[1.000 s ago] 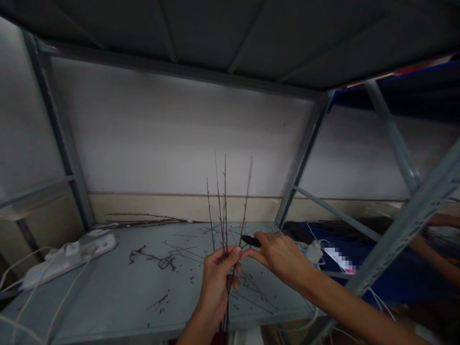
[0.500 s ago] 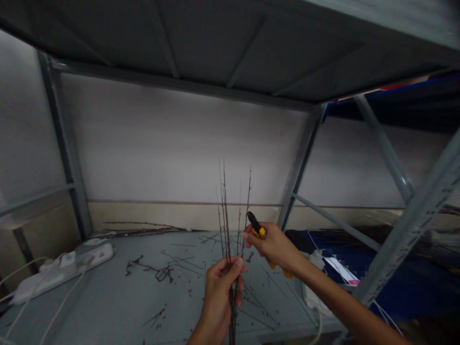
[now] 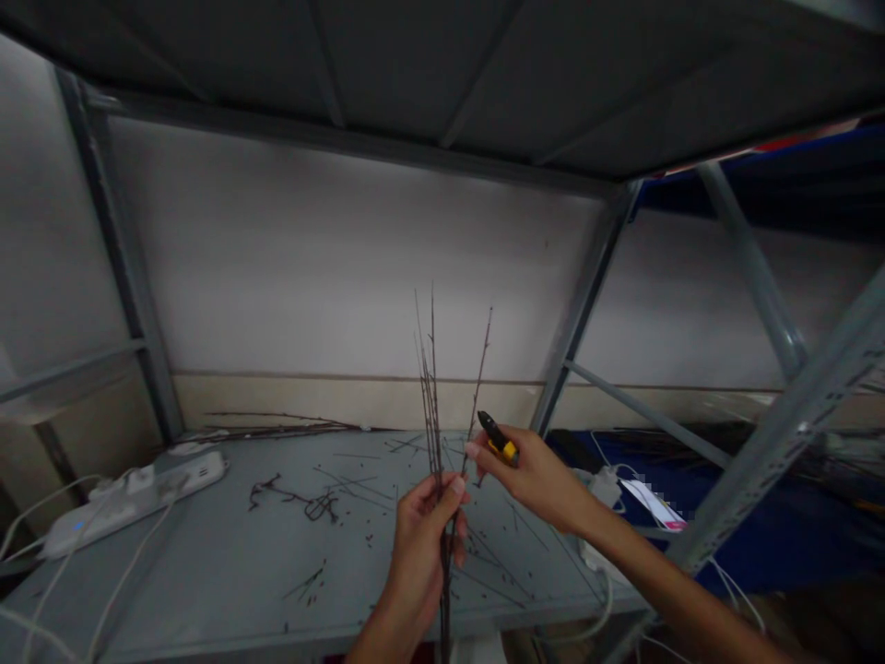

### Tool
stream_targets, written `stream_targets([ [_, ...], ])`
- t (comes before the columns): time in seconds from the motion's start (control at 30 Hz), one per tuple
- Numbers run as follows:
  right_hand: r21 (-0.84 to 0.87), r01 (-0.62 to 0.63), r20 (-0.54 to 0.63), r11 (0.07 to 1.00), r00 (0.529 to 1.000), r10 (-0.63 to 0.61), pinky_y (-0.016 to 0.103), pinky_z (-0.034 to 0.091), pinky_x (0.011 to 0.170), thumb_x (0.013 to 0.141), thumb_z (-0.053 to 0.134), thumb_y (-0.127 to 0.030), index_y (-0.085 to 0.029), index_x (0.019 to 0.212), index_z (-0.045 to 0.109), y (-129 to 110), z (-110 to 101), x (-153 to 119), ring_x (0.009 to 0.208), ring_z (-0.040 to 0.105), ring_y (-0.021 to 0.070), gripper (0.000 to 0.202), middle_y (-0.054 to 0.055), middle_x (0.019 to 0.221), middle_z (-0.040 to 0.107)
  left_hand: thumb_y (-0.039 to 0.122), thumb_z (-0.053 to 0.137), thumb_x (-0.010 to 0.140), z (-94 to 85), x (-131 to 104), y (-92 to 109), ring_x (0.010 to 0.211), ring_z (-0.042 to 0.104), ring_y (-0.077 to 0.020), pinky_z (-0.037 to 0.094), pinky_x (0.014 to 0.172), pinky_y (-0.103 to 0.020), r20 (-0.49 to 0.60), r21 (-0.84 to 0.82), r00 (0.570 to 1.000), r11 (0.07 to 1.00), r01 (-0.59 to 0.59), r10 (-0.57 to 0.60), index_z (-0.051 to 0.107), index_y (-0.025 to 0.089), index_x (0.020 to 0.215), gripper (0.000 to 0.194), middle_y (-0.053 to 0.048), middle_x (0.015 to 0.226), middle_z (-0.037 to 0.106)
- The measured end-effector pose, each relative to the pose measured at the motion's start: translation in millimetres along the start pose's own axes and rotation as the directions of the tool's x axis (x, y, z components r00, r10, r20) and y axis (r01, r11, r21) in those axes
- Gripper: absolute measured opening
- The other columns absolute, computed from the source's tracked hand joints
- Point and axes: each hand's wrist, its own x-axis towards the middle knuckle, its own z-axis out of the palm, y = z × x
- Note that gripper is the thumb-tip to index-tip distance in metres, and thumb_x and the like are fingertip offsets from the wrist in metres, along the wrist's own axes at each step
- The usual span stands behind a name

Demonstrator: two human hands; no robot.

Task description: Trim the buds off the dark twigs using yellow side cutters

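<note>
My left hand [image 3: 430,535] is closed around the lower part of a bundle of thin dark twigs [image 3: 434,433], which stand nearly upright in front of the wall. My right hand [image 3: 529,475] holds pliers [image 3: 499,439] with black jaws and yellow handles, the jaws pointing up and left. Between its thumb and fingertips, a single budded twig [image 3: 478,387] leans right, apart from the rest of the bundle. The lower end of that twig runs down to my left hand. The handles are mostly hidden by my palm.
Cut twig pieces and small bits lie scattered over the grey shelf [image 3: 228,563]. A curled twig [image 3: 297,500] and longer branches [image 3: 290,426] lie further back. At left is a white power strip [image 3: 138,503] with cables. Metal posts [image 3: 587,314] and an upper shelf [image 3: 387,74] frame the space.
The single twig at my right hand leans further right, away from the bundle. The pliers have turned slightly in my right hand. My left hand keeps its grip, and the camera view has shifted a little.
</note>
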Motion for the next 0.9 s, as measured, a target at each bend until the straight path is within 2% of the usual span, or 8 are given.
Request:
stream_targets([
  [0.1, -0.380, 0.160, -0.047, 0.911, 0.980, -0.192, 0.036, 0.051, 0.077, 0.093, 0.058, -0.057, -0.017, 0.106, 0.062, 7.6, -1.9, -7.6, 0.085, 0.068, 0.0253, 0.042, 0.009, 0.092, 0.071, 0.048, 0.085, 0.071, -0.6, -2.4, 2.6, 0.048, 0.046, -0.0055, 0.035, 0.031, -0.014, -0.002, -0.025, 1.000, 1.000, 0.009, -0.009, 0.072, 0.012, 0.096, 0.046, -0.004, 0.078, 0.064],
  [0.2, -0.711, 0.269, 0.030, 0.649, 0.935, -0.354, 0.044, 0.049, 0.082, 0.093, 0.058, -0.056, -0.013, 0.111, 0.060, 12.4, -5.2, -9.7, 0.093, 0.065, 0.0324, 0.047, 0.015, 0.097, 0.068, 0.048, 0.084, 0.072, -0.2, -5.4, 4.2, 0.044, 0.042, -0.0055, 0.034, 0.031, -0.014, 0.028, -0.010, 0.999, 1.000, 0.027, -0.027, 0.072, 0.012, 0.096, 0.045, 0.002, 0.062, 0.057],
  [0.27, -0.815, 0.299, 0.101, 0.497, 0.917, -0.385, 0.045, 0.048, 0.081, 0.095, 0.056, -0.054, -0.011, 0.108, 0.062, 12.2, -7.7, -8.0, 0.090, 0.063, 0.0337, 0.045, 0.016, 0.093, 0.067, 0.048, 0.084, 0.073, 0.7, -6.9, 4.4, 0.043, 0.040, -0.0057, 0.033, 0.031, -0.014, 0.036, 0.000, 0.999, 1.000, 0.032, -0.032, 0.072, 0.012, 0.096, 0.044, 0.004, 0.056, 0.052],
  [0.33, -0.848, 0.334, 0.161, 0.411, 0.902, -0.400, 0.046, 0.046, 0.080, 0.096, 0.054, -0.053, -0.010, 0.107, 0.063, 10.5, -9.7, -5.8, 0.089, 0.061, 0.0339, 0.046, 0.016, 0.093, 0.066, 0.047, 0.084, 0.073, 1.3, -7.5, 4.1, 0.044, 0.040, -0.0057, 0.032, 0.031, -0.013, 0.038, -0.002, 0.999, 1.000, 0.028, -0.028, 0.072, 0.012, 0.095, 0.043, 0.004, 0.056, 0.052],
  [0.43, -0.846, 0.382, 0.208, 0.371, 0.878, -0.431, 0.046, 0.043, 0.080, 0.098, 0.052, -0.050, -0.008, 0.113, 0.063, 9.3, -10.7, -4.7, 0.090, 0.059, 0.0334, 0.046, 0.017, 0.095, 0.067, 0.046, 0.084, 0.073, 1.2, -7.8, 3.6, 0.045, 0.041, -0.0049, 0.030, 0.031, -0.013, 0.037, -0.018, 0.999, 1.000, 0.023, -0.022, 0.072, 0.012, 0.093, 0.041, 0.003, 0.061, 0.055],
  [0.63, -0.860, 0.369, 0.183, 0.352, 0.868, -0.461, 0.043, 0.041, 0.077, 0.100, 0.050, -0.043, -0.005, 0.116, 0.060, 17.6, -3.8, -8.2, 0.087, 0.061, 0.0320, 0.043, 0.017, 0.094, 0.067, 0.044, 0.085, 0.073, 1.3, -10.1, 6.9, 0.045, 0.041, -0.0040, 0.028, 0.032, -0.013, 0.048, -0.027, 0.997, 0.998, 0.060, -0.059, 0.073, 0.012, 0.093, 0.040, 0.002, 0.064, 0.058],
  [0.73, -0.851, 0.374, 0.190, 0.369, 0.874, -0.448, 0.039, 0.042, 0.073, 0.103, 0.046, -0.041, -0.008, 0.107, 0.061, 23.3, 0.5, -8.2, 0.081, 0.062, 0.0282, 0.037, 0.013, 0.087, 0.066, 0.043, 0.084, 0.074, 1.0, -10.6, 8.4, 0.048, 0.044, -0.0033, 0.028, 0.033, -0.012, 0.058, -0.024, 0.996, 0.998, 0.067, -0.065, 0.072, 0.012, 0.092, 0.038, -0.004, 0.079, 0.065],
  [0.9, -0.826, 0.383, 0.191, 0.414, 0.880, -0.435, 0.036, 0.043, 0.069, 0.103, 0.042, -0.046, -0.014, 0.091, 0.059, 30.3, 5.1, -6.7, 0.074, 0.064, 0.0261, 0.038, 0.010, 0.080, 0.066, 0.043, 0.085, 0.073, -0.6, -10.9, 6.6, 0.048, 0.044, -0.0031, 0.025, 0.033, -0.012, 0.047, -0.024, 0.997, 0.998, 0.064, -0.063, 0.074, 0.010, 0.093, 0.040, -0.005, 0.080, 0.066],
])
